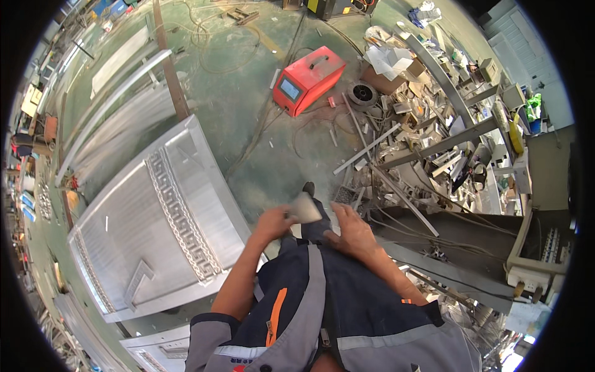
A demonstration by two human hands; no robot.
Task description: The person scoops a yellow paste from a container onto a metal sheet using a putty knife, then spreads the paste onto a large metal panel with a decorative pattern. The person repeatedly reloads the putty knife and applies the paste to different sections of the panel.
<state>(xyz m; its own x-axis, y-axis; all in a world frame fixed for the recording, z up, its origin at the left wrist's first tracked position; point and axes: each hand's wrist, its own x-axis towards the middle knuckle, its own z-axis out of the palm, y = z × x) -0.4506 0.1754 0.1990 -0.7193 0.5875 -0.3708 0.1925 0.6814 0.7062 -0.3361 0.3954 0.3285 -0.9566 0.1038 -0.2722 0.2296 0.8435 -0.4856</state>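
My left hand [273, 223] is closed on a pale, flat, roughly square piece [305, 209], held in front of my body above my legs. Motion smears the piece, so its exact kind is not clear. Just to the right is my right hand [354, 233], apart from the piece, its fingers loosely spread and nothing visible in them. To the left lies a silvery metal panel [130, 211] with a raised key-pattern band [176, 214] and a small angled metal strip [139, 282] on it.
A red box-shaped machine [310, 79] with a screen and handle stands on the green floor ahead. Metal offcuts [434, 133] are heaped at the right, beside a wire spool [362, 94] and long bars [406, 201]. Cables [471, 226] cross a dark bench; a power strip [530, 279] sits there.
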